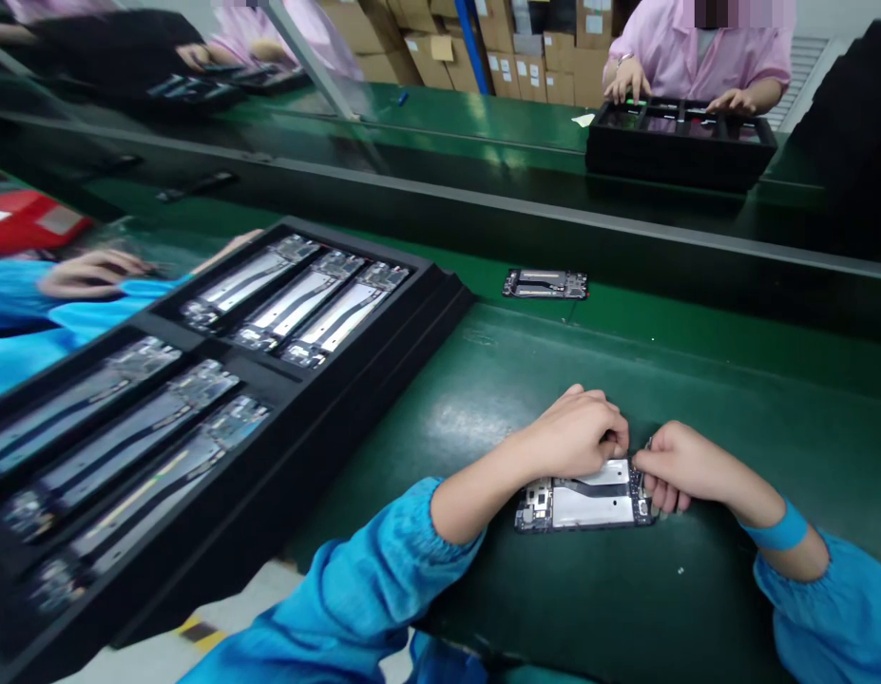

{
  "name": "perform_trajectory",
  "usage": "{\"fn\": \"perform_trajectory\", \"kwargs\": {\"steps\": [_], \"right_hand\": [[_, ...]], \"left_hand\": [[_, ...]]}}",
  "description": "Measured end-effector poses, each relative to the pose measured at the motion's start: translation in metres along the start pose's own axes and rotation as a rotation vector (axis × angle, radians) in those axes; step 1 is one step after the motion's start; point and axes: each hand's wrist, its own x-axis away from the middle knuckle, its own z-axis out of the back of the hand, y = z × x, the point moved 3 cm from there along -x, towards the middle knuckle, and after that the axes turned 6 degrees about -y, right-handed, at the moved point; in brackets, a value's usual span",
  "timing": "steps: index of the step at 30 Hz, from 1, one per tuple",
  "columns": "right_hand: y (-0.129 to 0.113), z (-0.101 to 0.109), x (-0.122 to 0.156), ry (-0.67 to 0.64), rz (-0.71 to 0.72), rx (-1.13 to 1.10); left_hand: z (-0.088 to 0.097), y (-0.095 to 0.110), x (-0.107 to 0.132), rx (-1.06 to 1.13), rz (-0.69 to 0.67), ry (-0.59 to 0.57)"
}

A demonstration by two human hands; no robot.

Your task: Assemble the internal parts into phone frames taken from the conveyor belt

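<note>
Bright blue fabric sleeves [369,570] reach toward a silver-and-black rectangular phone frame [593,511] lying flat on the dark green tabletop [725,380]. Left hand [579,429], fingers curled, bends over the frame's far edge; right hand [686,465], also curled, meets its right end. Whether either grip pinches anything, I cannot tell. Beyond the frame lies a second dark phone frame [545,284]; to its left, a black foam tray [390,389] holds six more. Farther beyond is a pink-shirted co-worker [707,66].
</note>
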Motion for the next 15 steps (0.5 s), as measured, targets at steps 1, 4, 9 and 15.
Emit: {"fn": "perform_trajectory", "kwargs": {"steps": [1,4,9,15], "right_hand": [[0.000,0.000,0.000,0.001,0.006,-0.001],[0.001,0.000,-0.002,0.003,0.017,0.001],[0.000,0.000,-0.003,-0.011,0.024,-0.001],[-0.002,0.000,-0.001,-0.016,0.033,-0.006]], "left_hand": [[-0.002,-0.001,0.001,0.013,0.012,0.012],[-0.006,-0.007,0.004,0.056,0.002,0.045],[-0.009,-0.019,0.007,0.149,-0.079,0.033],[-0.008,-0.022,0.005,0.141,-0.096,0.030]]}}
